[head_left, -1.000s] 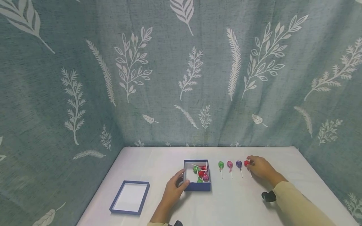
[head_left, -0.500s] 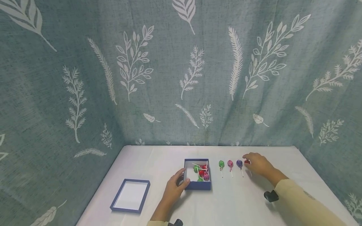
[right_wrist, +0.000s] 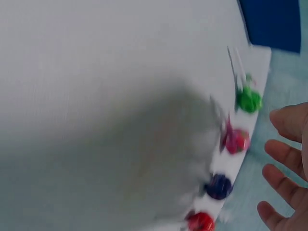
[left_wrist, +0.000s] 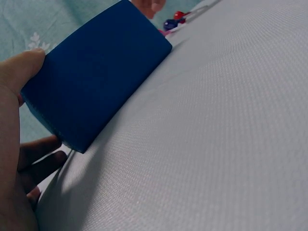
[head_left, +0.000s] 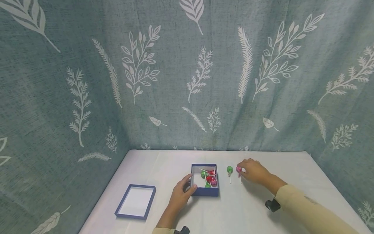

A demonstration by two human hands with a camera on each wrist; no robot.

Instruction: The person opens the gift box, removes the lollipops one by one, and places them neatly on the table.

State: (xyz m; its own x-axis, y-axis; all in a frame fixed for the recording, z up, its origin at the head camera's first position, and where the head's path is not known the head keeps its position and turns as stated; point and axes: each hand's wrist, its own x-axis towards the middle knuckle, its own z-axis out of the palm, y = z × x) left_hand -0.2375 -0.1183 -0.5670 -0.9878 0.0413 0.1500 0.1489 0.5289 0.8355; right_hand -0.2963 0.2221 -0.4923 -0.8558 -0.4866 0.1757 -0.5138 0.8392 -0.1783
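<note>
My left hand [head_left: 179,195] holds a blue open-topped box [head_left: 205,191] at its near left corner. In the left wrist view the thumb lies at the box's upper edge, other fingers around its side. Inside are several wrapped lollipops [head_left: 209,178], green, red and pink. To its right a row of lollipops lies on the table: green [right_wrist: 249,99], pink [right_wrist: 237,140], purple [right_wrist: 219,186] and red [right_wrist: 201,221]. My right hand [head_left: 255,171] hovers by the pink one, its fingers apart and holding nothing. It hides the purple and red ones in the head view.
A blue-rimmed lid [head_left: 135,201] with a white inside lies at the left of the white-covered table [head_left: 233,214]. A green curtain [head_left: 175,81] with white leaf prints stands behind and at both sides.
My right hand has moved left along the row, from the red lollipop past the purple one to the pink one. The left hand has stayed on the box.
</note>
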